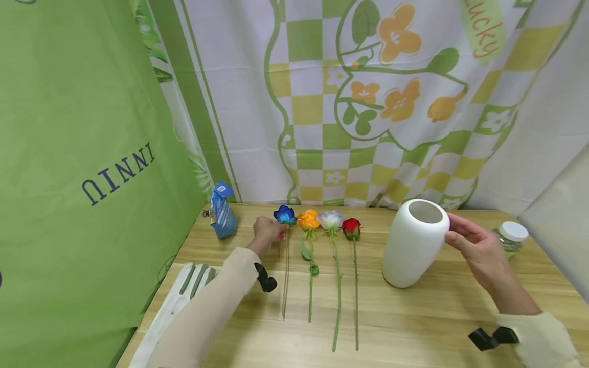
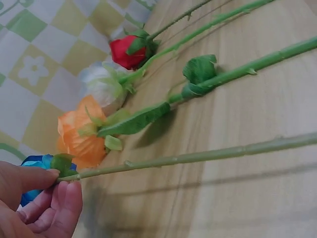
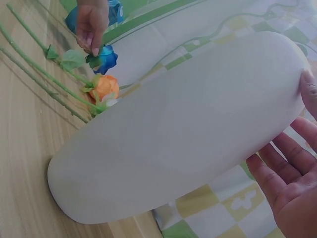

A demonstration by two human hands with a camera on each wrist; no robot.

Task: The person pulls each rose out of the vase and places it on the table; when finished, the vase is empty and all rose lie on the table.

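My left hand (image 1: 267, 232) pinches the stem of a blue rose (image 1: 284, 213) just under its bloom, thumb against fingers. In the left wrist view its stem (image 2: 198, 157) runs slightly above the tabletop. To its right lie an orange rose (image 1: 309, 219) with a leafy stem, a pale lilac-white rose (image 1: 332, 220) and a red rose (image 1: 352, 227), side by side. My right hand (image 1: 480, 250) holds the upper right side of a tall white vase (image 1: 411, 250), thumb in front and fingers behind. The vase stands on the table, its mouth upward.
A blue bag (image 1: 224, 217) stands at the table's back left. Behind the right hand is a glass jar (image 1: 511, 236) with a white lid. A white and green striped cloth (image 1: 177, 296) lies along the left edge. A patterned curtain (image 1: 317, 102) hangs behind the wooden table (image 1: 377, 322).
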